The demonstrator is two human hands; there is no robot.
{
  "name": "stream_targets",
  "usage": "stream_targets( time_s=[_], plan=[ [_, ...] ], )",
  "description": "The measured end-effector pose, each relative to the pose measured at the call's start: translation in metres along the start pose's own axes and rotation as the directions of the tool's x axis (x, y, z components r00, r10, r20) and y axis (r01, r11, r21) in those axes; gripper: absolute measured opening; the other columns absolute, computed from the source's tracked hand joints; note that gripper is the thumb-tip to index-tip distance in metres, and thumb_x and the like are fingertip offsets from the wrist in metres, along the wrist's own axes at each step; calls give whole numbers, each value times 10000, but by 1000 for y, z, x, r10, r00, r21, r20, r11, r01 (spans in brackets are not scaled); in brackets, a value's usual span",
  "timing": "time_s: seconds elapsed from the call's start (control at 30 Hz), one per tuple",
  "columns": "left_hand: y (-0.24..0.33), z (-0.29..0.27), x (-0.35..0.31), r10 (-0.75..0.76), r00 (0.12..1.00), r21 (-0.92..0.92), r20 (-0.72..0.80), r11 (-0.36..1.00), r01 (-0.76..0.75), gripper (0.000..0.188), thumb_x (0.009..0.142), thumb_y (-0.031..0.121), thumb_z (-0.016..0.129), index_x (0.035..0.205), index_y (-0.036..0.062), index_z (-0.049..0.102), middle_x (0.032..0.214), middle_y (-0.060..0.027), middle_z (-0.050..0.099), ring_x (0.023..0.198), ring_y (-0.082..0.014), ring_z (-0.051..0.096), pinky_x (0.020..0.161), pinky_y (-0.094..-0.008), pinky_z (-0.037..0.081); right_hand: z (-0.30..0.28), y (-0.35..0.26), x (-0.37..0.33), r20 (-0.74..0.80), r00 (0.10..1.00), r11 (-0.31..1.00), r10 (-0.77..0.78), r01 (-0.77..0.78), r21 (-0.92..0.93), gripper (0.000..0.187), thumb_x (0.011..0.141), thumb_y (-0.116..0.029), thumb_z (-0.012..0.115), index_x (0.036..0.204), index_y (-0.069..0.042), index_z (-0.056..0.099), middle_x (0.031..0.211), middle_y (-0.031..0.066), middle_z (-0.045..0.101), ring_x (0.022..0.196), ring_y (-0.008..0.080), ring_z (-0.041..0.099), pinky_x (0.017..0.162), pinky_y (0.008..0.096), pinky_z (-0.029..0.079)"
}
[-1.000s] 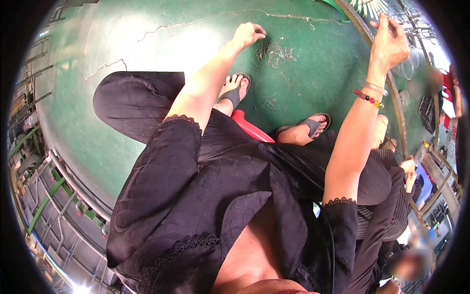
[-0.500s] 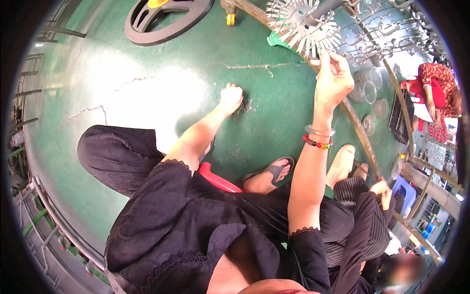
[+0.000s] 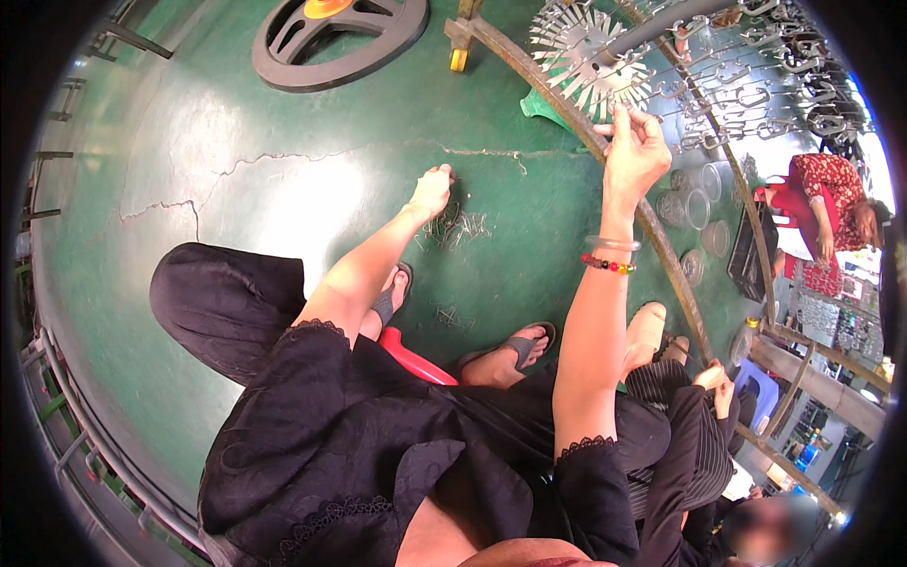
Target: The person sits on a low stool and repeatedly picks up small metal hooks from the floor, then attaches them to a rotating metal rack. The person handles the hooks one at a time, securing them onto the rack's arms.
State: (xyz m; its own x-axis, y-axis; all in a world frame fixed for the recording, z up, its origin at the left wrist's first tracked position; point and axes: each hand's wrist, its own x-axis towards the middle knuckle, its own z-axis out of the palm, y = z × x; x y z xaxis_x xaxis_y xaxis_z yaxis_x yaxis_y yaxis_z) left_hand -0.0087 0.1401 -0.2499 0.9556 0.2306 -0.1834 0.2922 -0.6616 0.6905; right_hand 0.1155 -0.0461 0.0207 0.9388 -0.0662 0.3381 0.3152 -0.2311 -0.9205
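My right hand (image 3: 635, 159), with a clear bangle and a beaded bracelet at its wrist, is raised to the lower edge of a slotted metal disc (image 3: 573, 77). Its thumb and forefinger are pinched there; what lies between them is too small to make out. Lower and to the left, my left hand (image 3: 433, 189) is closed, its contents hidden. Close beside that hand, a loose heap of thin wire pieces (image 3: 461, 229) lies on the green floor (image 3: 510, 246).
A rusty frame bar (image 3: 673, 255) curves down past my right hand. Rows of metal hooks (image 3: 746, 96) hang at upper right, above clear round tubs (image 3: 696, 208). A dark wheel (image 3: 402, 40) stands at the top. Another person's hands (image 3: 715, 380) are at my right.
My left hand has shifted left and slightly away from the wire heap, uncovering more of it. The right hand stays pinched at the disc's edge. The whole view has tilted slightly.
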Motion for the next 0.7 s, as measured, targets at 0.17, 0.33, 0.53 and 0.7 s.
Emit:
stream_targets(
  time_s=[0.17, 0.33, 0.53, 0.7],
  plan=[
    [-1, -14, -3, -173, 957, -306, 234, 921, 241, 216, 760, -4, 554, 945, 26, 661, 845, -212, 657, 848, -357, 640, 759, -433, 516, -1, 7, 3, 0, 999, 986, -41, 41, -162, 135, 813, -76, 663, 841, 54, 639, 724, 100, 681, 604, 154, 670, 566, 246, 489],
    [-15, -16, 1, 137, 985, -112, 102, 986, -126, 190, 728, 121, 590, 880, 95, 700, 798, -118, 682, 724, -257, 672, 671, -363, 530, -21, 21, 10, 66, 957, 873, -283, 285, -396, 142, 800, -158, 678, 796, -17, 662, 621, 42, 680, 466, 46, 512, 478, 210, 410],
    [-27, -13, -4, 164, 978, 154, 130, 971, -183, 261, 773, 228, 686, 1006, 113, 663, 837, -103, 681, 811, -242, 661, 763, -351, 522, -24, 17, -2, -18, 989, 964, -145, 137, -229, 147, 815, -146, 655, 845, -2, 666, 644, 50, 657, 512, 84, 567, 498, 223, 424],
    [-13, -4, -25, 388, 900, 238, 200, 872, -429, 182, 824, 246, 624, 987, 168, 645, 931, -54, 610, 976, -243, 566, 840, -365, 476, -34, 11, -10, -25, 984, 965, -177, 168, -203, 124, 823, -103, 638, 857, 13, 662, 654, 60, 633, 544, 118, 608, 479, 241, 417]
  ],
)
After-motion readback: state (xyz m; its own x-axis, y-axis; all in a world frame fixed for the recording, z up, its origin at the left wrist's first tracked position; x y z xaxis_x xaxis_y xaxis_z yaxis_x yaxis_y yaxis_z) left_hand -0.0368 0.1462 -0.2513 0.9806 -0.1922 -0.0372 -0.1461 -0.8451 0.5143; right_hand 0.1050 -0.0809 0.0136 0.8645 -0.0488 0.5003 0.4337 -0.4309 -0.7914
